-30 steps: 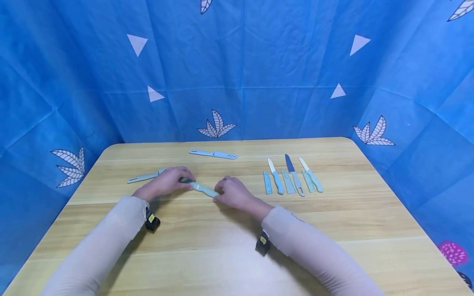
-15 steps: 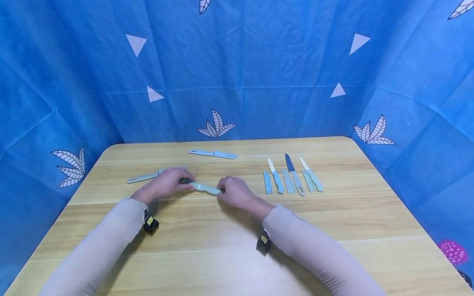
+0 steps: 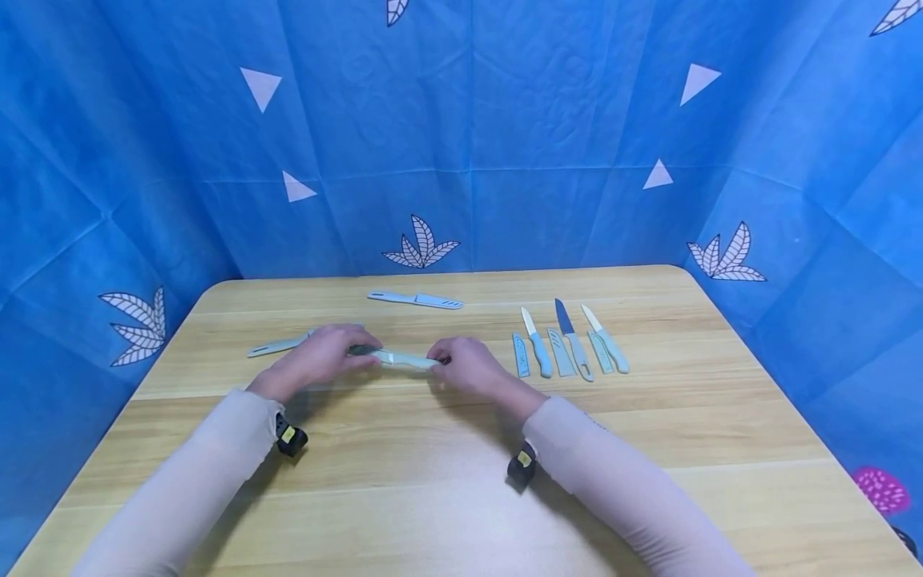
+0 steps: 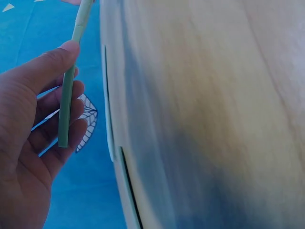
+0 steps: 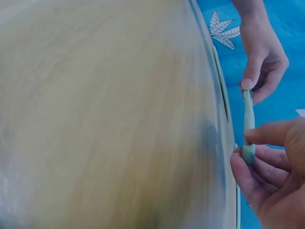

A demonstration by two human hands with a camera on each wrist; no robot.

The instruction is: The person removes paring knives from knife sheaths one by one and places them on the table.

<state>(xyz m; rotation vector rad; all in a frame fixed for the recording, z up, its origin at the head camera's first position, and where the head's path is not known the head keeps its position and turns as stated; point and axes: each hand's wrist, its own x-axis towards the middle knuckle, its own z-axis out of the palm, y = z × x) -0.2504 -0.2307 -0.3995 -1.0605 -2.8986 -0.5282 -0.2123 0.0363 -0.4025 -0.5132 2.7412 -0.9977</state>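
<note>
Blue curtain (image 3: pixel 541 96) behind, wood-grain table (image 3: pixel 397 497) below.
I see left hand (image 3: pixel 328 355) and right hand (image 3: pixel 470 366) each pinching one green knife (image 3: pixel 407 361), left on the dark end, right on the pale handle end; it sits between them, above the table. Another knife (image 3: pixel 277 347) lies partly behind the left hand, a sheathed knife (image 3: pixel 416 300) near the far edge, three bare knives (image 3: pixel 578 356) at right, three sheaths (image 3: pixel 560 353) beside them.
</note>
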